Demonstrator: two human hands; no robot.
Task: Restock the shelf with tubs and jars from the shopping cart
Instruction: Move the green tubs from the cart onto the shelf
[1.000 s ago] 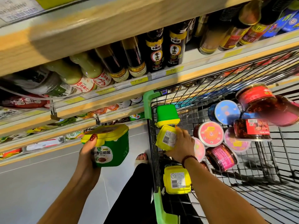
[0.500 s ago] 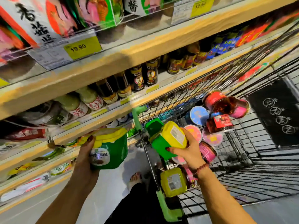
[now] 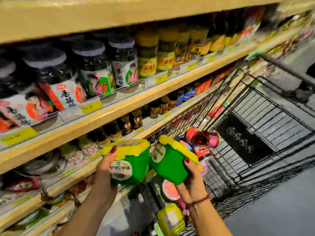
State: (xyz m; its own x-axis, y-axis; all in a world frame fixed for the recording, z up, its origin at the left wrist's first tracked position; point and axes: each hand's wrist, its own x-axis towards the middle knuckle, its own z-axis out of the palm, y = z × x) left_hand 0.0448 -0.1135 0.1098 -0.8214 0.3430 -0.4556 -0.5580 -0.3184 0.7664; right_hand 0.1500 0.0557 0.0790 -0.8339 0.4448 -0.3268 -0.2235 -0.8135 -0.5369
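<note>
My left hand grips a green tub with a yellow lid, held upright in front of the lower shelves. My right hand grips a second green tub with a yellow lid, tilted to the left and almost touching the first. Both tubs are above the near left corner of the black wire shopping cart. Inside the cart lie another yellow-lidded tub, a red-lidded jar and pink-lidded tubs. The picture is blurred by head movement.
Wooden shelves run along the left. Large dark-lidded jars and yellow-labelled jars fill the upper shelf, dark sauce bottles the one below. Yellow price tags line the shelf edges. Grey floor lies at the bottom right.
My right hand has lifted its green tub out of the cart and brought it left beside the tub in my left hand. My view has tilted upward toward the higher shelves.
</note>
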